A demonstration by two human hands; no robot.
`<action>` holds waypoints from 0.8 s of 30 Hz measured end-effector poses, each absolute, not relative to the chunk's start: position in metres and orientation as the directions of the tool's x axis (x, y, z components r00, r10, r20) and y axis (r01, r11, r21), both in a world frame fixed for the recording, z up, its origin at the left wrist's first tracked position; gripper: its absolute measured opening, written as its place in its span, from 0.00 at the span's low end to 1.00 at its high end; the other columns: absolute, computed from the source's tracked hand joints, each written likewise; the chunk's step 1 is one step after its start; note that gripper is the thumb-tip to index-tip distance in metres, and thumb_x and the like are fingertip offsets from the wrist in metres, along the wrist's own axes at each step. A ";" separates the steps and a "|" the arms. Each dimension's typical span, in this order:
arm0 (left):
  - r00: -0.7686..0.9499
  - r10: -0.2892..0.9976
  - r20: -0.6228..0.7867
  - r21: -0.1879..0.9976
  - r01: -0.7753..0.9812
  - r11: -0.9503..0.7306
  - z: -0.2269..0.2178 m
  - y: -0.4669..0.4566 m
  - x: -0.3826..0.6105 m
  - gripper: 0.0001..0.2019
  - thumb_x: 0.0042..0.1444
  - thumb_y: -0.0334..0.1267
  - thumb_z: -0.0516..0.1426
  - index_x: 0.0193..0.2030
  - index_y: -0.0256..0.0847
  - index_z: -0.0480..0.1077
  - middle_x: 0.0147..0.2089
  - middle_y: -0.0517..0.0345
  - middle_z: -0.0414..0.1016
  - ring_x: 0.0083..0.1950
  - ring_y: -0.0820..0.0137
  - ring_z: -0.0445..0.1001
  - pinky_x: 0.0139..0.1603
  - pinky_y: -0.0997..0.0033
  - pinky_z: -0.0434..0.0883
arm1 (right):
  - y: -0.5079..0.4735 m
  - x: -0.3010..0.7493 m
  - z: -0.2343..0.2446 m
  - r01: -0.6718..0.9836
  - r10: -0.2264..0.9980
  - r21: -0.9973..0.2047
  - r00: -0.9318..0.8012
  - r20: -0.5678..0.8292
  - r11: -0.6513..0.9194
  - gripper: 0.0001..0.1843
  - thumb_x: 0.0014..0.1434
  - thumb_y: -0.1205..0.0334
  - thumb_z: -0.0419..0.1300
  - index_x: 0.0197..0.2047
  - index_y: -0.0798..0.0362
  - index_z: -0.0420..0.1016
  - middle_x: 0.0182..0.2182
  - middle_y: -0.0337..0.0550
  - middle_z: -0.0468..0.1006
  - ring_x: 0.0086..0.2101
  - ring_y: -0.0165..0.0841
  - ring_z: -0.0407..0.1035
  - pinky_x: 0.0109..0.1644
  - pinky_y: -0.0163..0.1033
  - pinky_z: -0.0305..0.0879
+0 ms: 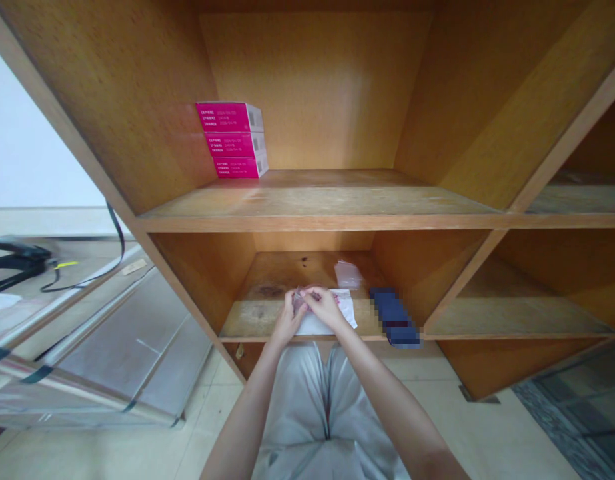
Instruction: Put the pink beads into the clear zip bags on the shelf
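Note:
My left hand point(288, 319) and my right hand point(325, 308) meet over the lower shelf, fingers closed on a small clear plastic bag point(298, 298). Fingers partly cover the bag, so its contents cannot be made out. Beneath both hands lies a white sheet of paper point(346, 308) with some reddish print near my right hand. A little farther back on the shelf, clear plastic bags point(348, 275) lie flat in what looks like a small pile.
Three pink boxes point(234, 145) are stacked on the upper shelf point(337, 193) at left. A blurred dark blue object point(394, 317) overhangs the lower shelf's front edge at right. Wooden dividers wall in both sides. Wrapped flat panels point(112, 333) and a black strap point(118, 233) are at left.

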State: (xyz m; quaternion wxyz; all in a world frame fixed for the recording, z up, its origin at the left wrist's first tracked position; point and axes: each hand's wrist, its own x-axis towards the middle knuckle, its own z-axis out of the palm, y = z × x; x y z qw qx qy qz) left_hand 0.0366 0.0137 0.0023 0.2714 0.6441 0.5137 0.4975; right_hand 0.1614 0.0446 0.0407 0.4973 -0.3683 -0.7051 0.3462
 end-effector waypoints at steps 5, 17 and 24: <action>-0.018 0.923 0.383 0.854 0.387 -0.347 0.000 0.016 0.037 0.19 0.55 0.43 0.49 0.52 0.41 0.53 0.52 0.48 0.63 0.52 0.66 0.65 0.53 0.61 0.60 | 0.036 0.169 0.044 0.309 0.833 -0.775 -0.259 0.489 0.551 0.07 0.50 0.59 0.59 0.32 0.52 0.75 0.35 0.43 0.76 0.39 0.33 0.68 0.45 0.38 0.61; -0.022 0.915 0.403 0.835 0.419 -0.358 0.000 0.016 0.037 0.24 0.51 0.43 0.54 0.53 0.41 0.51 0.51 0.49 0.62 0.51 0.65 0.65 0.52 0.61 0.61 | 0.047 0.177 0.036 0.209 0.863 -0.872 -0.365 0.349 0.442 0.07 0.50 0.66 0.55 0.31 0.54 0.74 0.27 0.40 0.76 0.28 0.30 0.70 0.33 0.34 0.65; -0.060 0.910 0.409 0.853 0.378 -0.359 -0.001 0.016 0.037 0.29 0.47 0.43 0.58 0.53 0.41 0.49 0.48 0.51 0.63 0.46 0.68 0.67 0.49 0.64 0.64 | 0.049 0.183 0.042 0.113 0.877 -0.927 -0.381 0.293 0.358 0.07 0.50 0.65 0.54 0.30 0.55 0.73 0.27 0.41 0.76 0.27 0.30 0.69 0.32 0.34 0.64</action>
